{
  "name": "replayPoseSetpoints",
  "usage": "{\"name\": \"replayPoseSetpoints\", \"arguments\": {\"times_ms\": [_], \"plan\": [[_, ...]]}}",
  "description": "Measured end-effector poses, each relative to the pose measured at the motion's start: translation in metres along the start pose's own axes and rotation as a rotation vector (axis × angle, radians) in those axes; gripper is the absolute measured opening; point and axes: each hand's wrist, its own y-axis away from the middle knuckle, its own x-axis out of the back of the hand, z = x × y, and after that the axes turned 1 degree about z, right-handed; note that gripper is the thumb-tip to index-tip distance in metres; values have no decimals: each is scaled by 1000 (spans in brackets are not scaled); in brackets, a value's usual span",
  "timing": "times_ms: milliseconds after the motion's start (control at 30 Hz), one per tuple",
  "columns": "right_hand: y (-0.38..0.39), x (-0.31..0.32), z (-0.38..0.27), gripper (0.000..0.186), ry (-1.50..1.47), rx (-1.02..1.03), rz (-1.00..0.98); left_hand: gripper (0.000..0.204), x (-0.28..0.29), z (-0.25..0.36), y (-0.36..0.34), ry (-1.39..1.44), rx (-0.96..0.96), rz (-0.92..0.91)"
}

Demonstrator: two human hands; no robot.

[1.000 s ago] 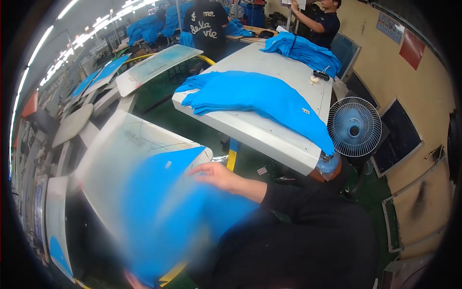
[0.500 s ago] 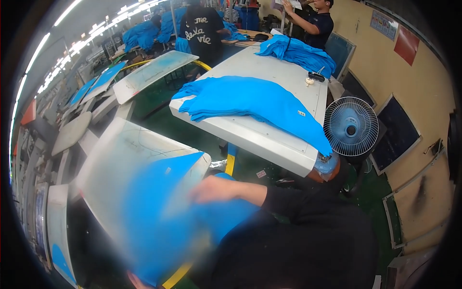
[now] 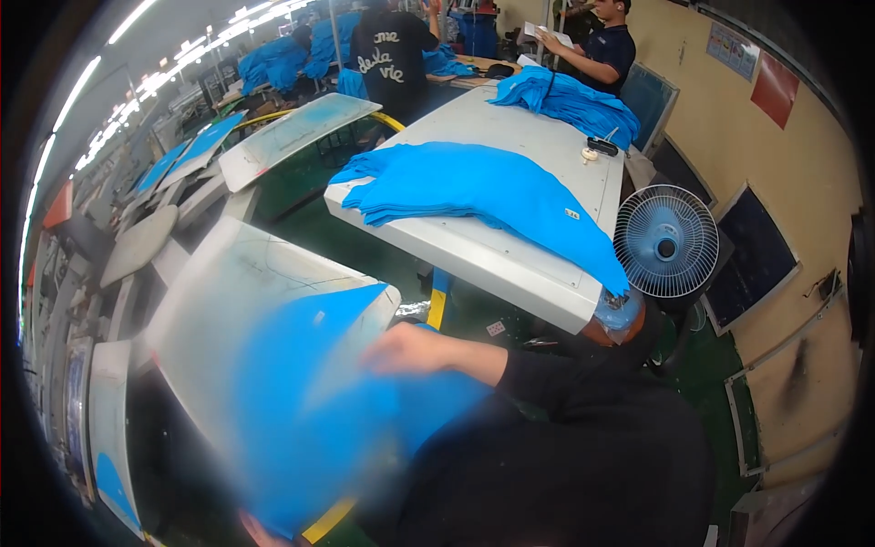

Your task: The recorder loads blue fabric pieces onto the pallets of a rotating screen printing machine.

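Your left hand (image 3: 256,531) shows only partly beside the lower end of the blue cloth (image 3: 292,392); I can't tell whether it grips. That cloth drapes over the near part of the pale board (image 3: 219,292), its tip by the board's right corner. Your blurred right hand (image 3: 403,351) is half-curled near that corner; its hold isn't clear. Beyond, the worktop (image 3: 474,123) carries a blue stack (image 3: 474,187) along its near edge and a blue pile (image 3: 570,105) toward its far right corner.
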Motion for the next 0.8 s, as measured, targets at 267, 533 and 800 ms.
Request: {"name": "replayPoseSetpoints", "arguments": {"times_ms": [267,533,800], "plan": [[2,5,-13,26,-95,-11,-1,37,4,2,-4,40,-23,26],[11,20,-13,23,-48,-3,43,38,14,-9,-6,109,23,-9],[18,77,-34,26,458,-18,85,36,-16,-29,-4,167,0,-281]]}}
